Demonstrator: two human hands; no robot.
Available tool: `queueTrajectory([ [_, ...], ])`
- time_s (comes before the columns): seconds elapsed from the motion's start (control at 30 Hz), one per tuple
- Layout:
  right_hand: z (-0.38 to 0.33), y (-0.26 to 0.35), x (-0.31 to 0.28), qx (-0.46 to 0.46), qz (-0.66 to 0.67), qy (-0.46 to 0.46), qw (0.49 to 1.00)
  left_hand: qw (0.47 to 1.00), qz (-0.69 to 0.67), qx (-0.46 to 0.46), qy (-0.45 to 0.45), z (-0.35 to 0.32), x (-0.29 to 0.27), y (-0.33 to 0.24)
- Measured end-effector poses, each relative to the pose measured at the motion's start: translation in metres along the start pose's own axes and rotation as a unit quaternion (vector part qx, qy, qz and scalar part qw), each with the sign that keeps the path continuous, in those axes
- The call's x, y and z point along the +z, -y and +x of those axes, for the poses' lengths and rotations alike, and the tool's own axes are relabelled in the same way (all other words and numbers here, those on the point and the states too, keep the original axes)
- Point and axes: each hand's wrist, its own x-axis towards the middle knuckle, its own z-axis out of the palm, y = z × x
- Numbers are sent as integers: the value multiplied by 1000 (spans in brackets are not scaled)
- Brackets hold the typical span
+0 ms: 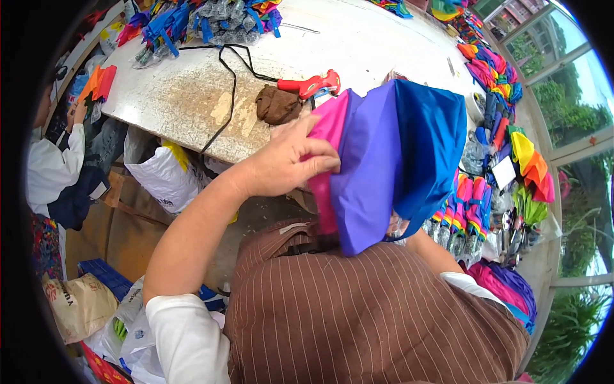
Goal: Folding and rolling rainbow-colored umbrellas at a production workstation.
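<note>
In front of my body hangs a folding umbrella [368, 166], its loose canopy showing pink, purple and blue panels. My left hand [288, 157] is closed at the pink panel, with its fingers bent against the cloth. Below the blue panel, my right hand [398, 225] shows only in part, around the umbrella's lower end, where some clear plastic glints. The canopy hides most of that hand. Just beyond my left hand, a red hot-glue gun [310, 84] with a black cord lies on the table beside a crumpled brown cloth [277, 105].
The worn white table [358, 38] carries a heap of bundled umbrellas [224, 22] at the far left. More colourful umbrellas [470, 205] line the right side below the windows. A white sack [157, 169] stands under the table edge. Another person [57, 160] works at the left.
</note>
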Motion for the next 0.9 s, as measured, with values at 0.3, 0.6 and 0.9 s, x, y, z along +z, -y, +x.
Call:
queueTrajectory([
  [0.3,-15,18,-39,65,-17,54,996,940,194,150,-238,35,9,-8],
  [0.6,-12,24,-80,101,-17,108,989,967,-248,1,-58,1,-12,-13],
  [0.9,-18,48,-114,199,-32,179,963,913,-293,34,-281,9,-25,6],
])
